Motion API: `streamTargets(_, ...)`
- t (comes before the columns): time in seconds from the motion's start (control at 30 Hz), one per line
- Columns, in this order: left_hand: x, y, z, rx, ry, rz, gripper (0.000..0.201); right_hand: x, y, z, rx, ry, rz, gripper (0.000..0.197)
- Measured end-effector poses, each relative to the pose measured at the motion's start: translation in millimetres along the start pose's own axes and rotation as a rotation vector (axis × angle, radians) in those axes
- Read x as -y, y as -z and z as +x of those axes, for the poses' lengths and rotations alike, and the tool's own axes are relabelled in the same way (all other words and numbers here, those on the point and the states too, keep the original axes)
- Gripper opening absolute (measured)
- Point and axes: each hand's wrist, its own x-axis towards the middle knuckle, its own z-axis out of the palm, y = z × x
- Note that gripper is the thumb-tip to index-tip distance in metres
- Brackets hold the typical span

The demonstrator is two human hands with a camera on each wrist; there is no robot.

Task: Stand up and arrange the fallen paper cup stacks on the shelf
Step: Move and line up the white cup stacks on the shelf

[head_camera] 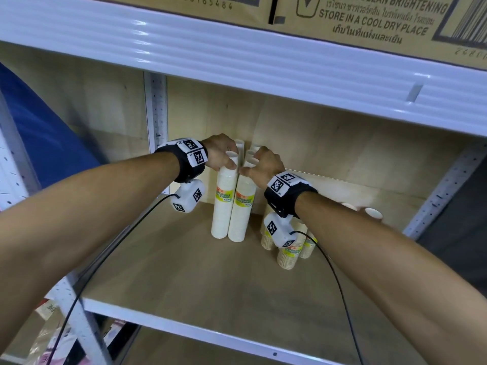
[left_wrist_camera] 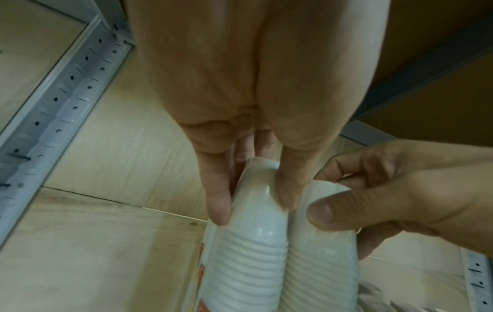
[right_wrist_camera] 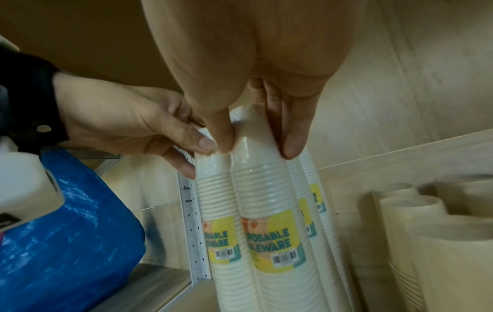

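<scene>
Both hands pinch the tops of two tall white wrapped paper cup stacks [head_camera: 232, 206], upright at frame centre. Shorter beige cup stacks [head_camera: 287, 256] stand lower right; little seems left.

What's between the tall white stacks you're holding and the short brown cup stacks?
Bare wooden shelf separates the tall white stacks from the short brown cup stacks, though the right wrist camera hides part of that gap; head view.

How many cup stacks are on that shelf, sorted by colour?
White stacks: 4
Beige stacks: at least 4, more may be hidden
Total: at least 8
</scene>
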Motion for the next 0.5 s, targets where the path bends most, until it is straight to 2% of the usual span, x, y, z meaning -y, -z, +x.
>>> streamTargets(0.23,2.5,-1.5,4.2,0.008,-0.003,-0.032,0.044,1.4,-4.2,7.2,-0.004,-0.013,-0.028,0.066)
streamTargets(0.5,-3.0,10.0,7.6,0.013,-0.01,0.006,0.044,2.1,1.6,11.4,-0.004,-0.009,-0.076,0.057)
